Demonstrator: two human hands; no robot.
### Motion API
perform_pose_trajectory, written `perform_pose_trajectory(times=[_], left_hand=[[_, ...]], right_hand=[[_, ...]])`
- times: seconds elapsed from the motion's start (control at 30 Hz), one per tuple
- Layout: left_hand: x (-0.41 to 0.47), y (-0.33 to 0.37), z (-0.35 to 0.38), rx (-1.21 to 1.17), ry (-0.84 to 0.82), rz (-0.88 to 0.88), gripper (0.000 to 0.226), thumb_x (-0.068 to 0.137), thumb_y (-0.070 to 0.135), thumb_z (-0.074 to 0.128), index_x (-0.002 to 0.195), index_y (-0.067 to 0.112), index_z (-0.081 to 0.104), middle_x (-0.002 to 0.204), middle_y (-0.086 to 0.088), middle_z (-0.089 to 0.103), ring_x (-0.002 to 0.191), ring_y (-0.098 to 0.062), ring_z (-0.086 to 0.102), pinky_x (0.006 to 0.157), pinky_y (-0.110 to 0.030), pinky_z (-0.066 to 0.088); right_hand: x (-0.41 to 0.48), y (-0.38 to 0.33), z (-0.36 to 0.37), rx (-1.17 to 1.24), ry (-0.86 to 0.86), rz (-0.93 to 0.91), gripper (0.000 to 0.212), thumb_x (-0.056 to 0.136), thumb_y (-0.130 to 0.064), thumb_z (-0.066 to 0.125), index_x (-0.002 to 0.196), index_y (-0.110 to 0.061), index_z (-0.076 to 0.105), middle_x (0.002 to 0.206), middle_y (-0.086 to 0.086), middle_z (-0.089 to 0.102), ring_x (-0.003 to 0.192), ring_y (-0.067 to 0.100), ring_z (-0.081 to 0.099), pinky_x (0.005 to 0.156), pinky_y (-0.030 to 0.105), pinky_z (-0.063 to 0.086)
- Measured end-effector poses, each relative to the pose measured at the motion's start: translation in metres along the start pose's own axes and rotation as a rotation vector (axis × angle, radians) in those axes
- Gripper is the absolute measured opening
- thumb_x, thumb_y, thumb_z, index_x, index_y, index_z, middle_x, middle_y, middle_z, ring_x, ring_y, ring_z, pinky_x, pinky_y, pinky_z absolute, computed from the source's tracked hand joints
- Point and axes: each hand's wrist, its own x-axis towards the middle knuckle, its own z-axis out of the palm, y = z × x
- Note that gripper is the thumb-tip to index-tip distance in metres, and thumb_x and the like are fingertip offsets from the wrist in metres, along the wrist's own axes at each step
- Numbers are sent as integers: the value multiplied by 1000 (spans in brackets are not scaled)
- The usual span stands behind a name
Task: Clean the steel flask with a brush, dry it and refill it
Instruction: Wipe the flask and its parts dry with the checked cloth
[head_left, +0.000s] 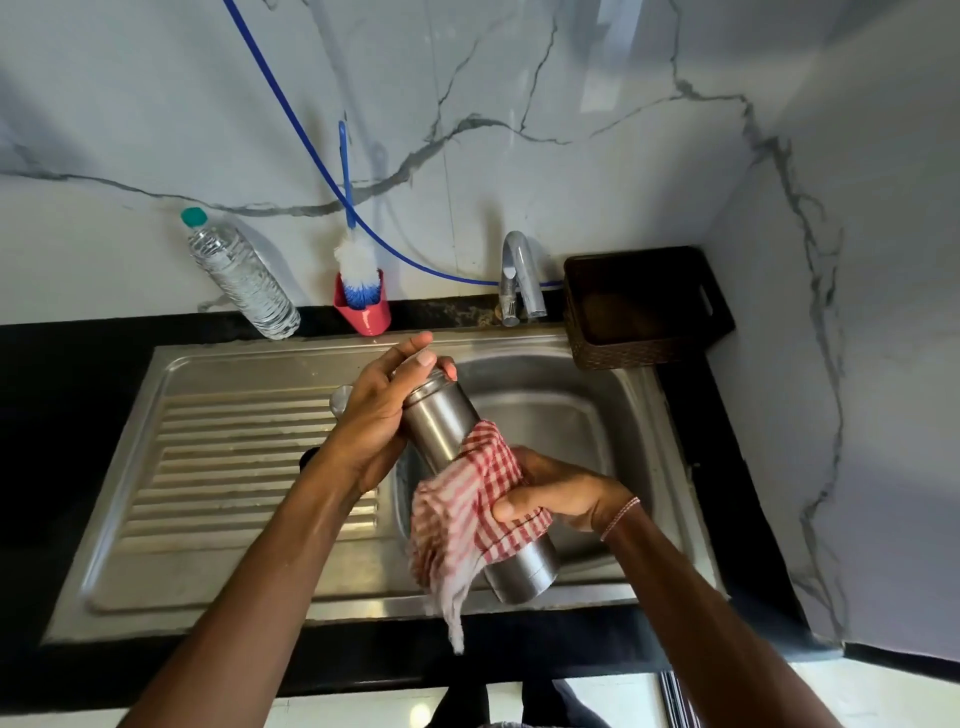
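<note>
L hand (379, 415) grips steel flask (439, 421) top – R hand (558, 493) clutches checked cloth (467, 514) round its body.

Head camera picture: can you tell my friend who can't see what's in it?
A person holds a steel flask over a sink: the left hand grips its far end, the right hand presses a red checked cloth round its middle. Behind stand a brush, a water bottle and a tap.

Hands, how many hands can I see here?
2. The left hand grips the flask at its far end; the right hand holds a checked cloth round its middle. No others show.
</note>
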Motion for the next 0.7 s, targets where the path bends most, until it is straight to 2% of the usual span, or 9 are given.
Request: perform_pose_trajectory(times=[0.07,0.13,0.23,0.3,0.33,0.43,0.5,0.6,0.7], left_hand=[[0,0,0,11,3,3,35,93,25,63,126,16,57,90,-6,75,82,-13,70,73,-28,59],[0,-2,-3,99,75,-20,34,97,30,64,127,17,58,99,-6,78,92,-15,72,75,-27,57],[-1,-5,-4,210,169,-66,44,92,37,72,129,15,59,109,-3,78,103,-18,72,80,-28,51],[-2,-7,1,161,202,-69,48,92,33,74,132,15,56,105,-2,79,93,-10,75,78,-28,52],[-1,-7,3,133,217,-57,47,92,30,75,132,15,55,101,-2,80,89,-9,75,79,-30,53],[1,-4,4,131,182,-21,40,92,23,75,127,18,56,93,-3,78,91,-16,72,88,-37,54],[1,-1,3,87,63,-11,35,94,17,72,126,17,56,91,-4,76,88,-17,71,84,-35,56],[-1,1,0,22,-97,32,34,91,21,68,124,17,58,91,-4,73,86,-14,68,79,-31,57],[1,-2,-2,111,-14,43,31,92,34,73,117,18,66,99,-3,77,95,-16,71,91,-38,54]], right_hand=[[-1,2,7,111,5,16,65,62,-31,87,117,-10,61,110,6,73,106,27,66,101,45,51],[1,2,14,20,141,-17,55,63,-30,80,114,-17,63,107,1,74,106,23,68,101,44,53],[3,-4,24,-444,379,-62,65,66,-48,84,122,-27,58,112,-6,72,104,15,70,99,45,55],[5,-8,33,-837,599,-7,85,62,-66,78,131,-29,46,111,-11,68,96,8,67,94,40,57],[6,-9,36,-897,645,-29,87,63,-68,77,133,-28,44,111,-12,66,94,7,66,92,38,58],[2,-11,27,-608,461,-69,74,69,-46,86,131,-25,51,114,-9,70,101,7,68,94,39,57],[-2,-7,13,-312,251,-43,62,74,-26,86,128,-15,57,119,3,71,110,21,68,101,49,53],[-5,0,4,-78,35,-64,51,75,-17,78,120,-3,61,118,16,69,113,37,64,105,55,47],[-5,-1,6,-91,148,-56,49,70,-28,79,115,-13,66,111,7,73,107,27,67,102,48,50]])
